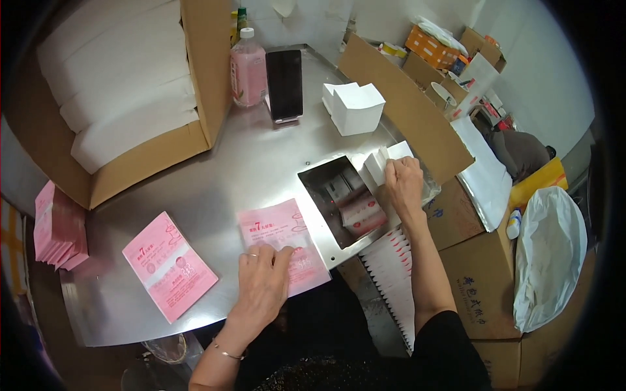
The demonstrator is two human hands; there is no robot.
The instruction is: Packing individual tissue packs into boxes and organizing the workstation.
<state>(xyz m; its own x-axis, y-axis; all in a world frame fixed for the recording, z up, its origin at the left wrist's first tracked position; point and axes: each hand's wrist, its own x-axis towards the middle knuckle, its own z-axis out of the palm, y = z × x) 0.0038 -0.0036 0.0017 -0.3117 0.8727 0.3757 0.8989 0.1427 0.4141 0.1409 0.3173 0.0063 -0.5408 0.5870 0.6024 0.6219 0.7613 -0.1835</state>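
Metal, smooth and shiny, is the surface of the table [222,189]. At its near edge, right of the middle, the left hand [264,274] lies on a pink packet [275,225], its fingers bent over the lower part; whether they pinch it, I cannot tell. Toward the near left corner lies a second pink packet [169,270], tilted, with a pale band across it. Beside the left edge stands a pile of pink packets [55,225].

Near the right edge, the right hand [405,186] has its fingers curled at a small white stack [375,168], touching it; if the grip is closed, I cannot tell. Just beside is a rectangular opening [315,186] with a pink piece [363,214] inside. Farther along this edge sits a white block [358,114], near a black phone [285,85] at the far edge.
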